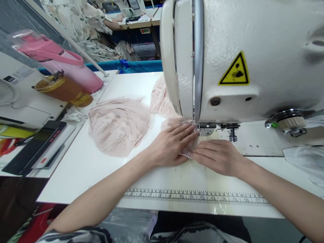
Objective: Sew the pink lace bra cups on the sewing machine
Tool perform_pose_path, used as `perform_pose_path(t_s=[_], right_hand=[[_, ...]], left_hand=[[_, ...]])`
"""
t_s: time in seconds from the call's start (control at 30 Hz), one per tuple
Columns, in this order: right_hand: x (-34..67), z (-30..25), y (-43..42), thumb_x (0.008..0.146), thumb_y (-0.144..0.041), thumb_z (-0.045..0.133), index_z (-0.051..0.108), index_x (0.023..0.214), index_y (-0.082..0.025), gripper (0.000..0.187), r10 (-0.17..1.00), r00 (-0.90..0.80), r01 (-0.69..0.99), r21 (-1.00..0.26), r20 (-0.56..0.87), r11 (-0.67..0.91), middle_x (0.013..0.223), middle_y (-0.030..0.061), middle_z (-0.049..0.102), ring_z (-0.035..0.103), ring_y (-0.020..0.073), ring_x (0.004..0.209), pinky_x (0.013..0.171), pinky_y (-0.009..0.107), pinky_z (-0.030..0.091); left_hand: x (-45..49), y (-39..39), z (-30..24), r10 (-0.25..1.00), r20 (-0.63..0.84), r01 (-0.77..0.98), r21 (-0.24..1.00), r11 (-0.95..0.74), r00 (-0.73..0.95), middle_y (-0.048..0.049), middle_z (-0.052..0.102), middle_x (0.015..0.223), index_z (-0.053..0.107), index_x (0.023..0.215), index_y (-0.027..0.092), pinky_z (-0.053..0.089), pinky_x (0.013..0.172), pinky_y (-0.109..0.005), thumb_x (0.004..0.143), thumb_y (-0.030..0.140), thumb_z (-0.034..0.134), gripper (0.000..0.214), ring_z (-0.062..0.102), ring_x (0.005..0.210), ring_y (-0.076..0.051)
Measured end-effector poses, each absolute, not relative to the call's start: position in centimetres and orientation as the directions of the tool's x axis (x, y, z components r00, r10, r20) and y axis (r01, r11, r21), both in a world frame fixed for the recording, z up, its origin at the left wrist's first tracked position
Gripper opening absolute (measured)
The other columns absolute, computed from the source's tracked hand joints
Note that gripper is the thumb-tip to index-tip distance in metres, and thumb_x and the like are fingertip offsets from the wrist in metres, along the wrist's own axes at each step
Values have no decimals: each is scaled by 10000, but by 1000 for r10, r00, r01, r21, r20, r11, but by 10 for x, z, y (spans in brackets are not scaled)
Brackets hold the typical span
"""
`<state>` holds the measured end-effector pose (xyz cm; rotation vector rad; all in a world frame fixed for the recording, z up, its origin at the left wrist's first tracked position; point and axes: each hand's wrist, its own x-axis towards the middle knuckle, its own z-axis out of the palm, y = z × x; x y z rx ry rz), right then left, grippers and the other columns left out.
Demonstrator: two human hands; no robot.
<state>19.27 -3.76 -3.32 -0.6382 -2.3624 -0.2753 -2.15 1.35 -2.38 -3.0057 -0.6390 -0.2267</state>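
Note:
A small piece of pale pink lace fabric (pixel 187 151) lies under the needle area of a white sewing machine (pixel 235 60). My left hand (pixel 172 143) rests flat on this lace, fingers stretched toward the presser foot and thumb apart near the front edge. On the other side, my right hand (pixel 217 157) has its fingers pressed together at the lace's right edge; its thumb is hidden. The needle itself is hidden behind the machine head and my fingertips. Left of my hands lies a heap of sheer pink fabric (pixel 118 126), and more pink lace (pixel 162 98) spreads behind the machine head.
A printed ruler strip (pixel 187 196) runs along the front of the white table (pixel 88 189). At left stand a pink bottle (pixel 68 67), a brown cup (pixel 60 88) and a black device (pixel 37 148). Another person (pixel 78 23) is at a far table. White material (pixel 306 162) lies at right.

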Motion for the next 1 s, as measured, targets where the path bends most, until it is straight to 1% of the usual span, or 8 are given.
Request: perform_pose_path(t_s=[0.13,0.4,0.53,0.67,0.77,0.87,0.93,1.0], right_hand=[[197,-38,-39,872,-89,540,672,903,-177,161,419,-676,557,48,607,829,850,-30,725,643,116,811,734,259,558],[203,-39,-41,889,-82,494,661,925,-218,219,503,-677,629,67,538,775,847,-28,713,631,113,872,729,230,517],[205,-39,-40,880,-54,481,654,929,-222,245,518,-686,635,72,510,769,866,-32,705,627,108,892,738,227,503],[207,-39,-38,854,-9,488,641,924,-189,246,499,-688,642,120,527,757,869,-33,698,622,103,901,760,229,488],[208,-37,-36,856,-5,477,631,916,-175,237,484,-692,644,157,535,748,863,-32,696,616,99,884,664,234,460],[209,-34,-35,875,-21,433,627,883,-186,255,484,-670,672,182,563,718,825,-38,698,609,90,803,529,264,376],[210,-33,-34,882,-33,419,623,878,-192,259,481,-652,687,190,586,701,804,-41,699,605,85,772,518,269,357],[211,-33,-34,887,-56,417,614,865,-194,241,485,-648,689,182,587,701,787,-37,692,603,85,768,545,260,372]], left_hand=[[-19,12,-23,416,150,427,-48,-903,897,-148,482,1390,419,1394,79,389,1069,-435,883,442,457,628,424,1316,-297],[-17,8,-22,451,133,460,-43,-887,883,-138,489,1385,416,1397,100,382,1066,-431,897,426,451,598,414,1323,-296],[-17,7,-22,455,149,466,-51,-883,878,-140,502,1372,425,1390,100,385,1059,-427,905,416,437,578,418,1319,-297],[-16,7,-22,451,167,465,-49,-884,877,-139,510,1365,457,1366,111,393,1046,-425,915,413,429,543,432,1308,-298],[-16,6,-22,456,161,467,-44,-883,876,-131,511,1365,462,1365,138,396,1038,-426,922,411,432,522,433,1306,-297],[-15,5,-22,450,168,463,-48,-885,877,-134,523,1351,463,1369,151,402,1030,-424,924,399,434,510,444,1298,-295],[-14,4,-21,447,168,461,-53,-886,878,-135,524,1349,455,1379,162,396,1035,-426,925,390,434,508,443,1299,-293],[-14,4,-21,448,160,461,-55,-886,879,-137,512,1360,426,1403,179,384,1047,-434,925,393,437,524,428,1311,-295]])
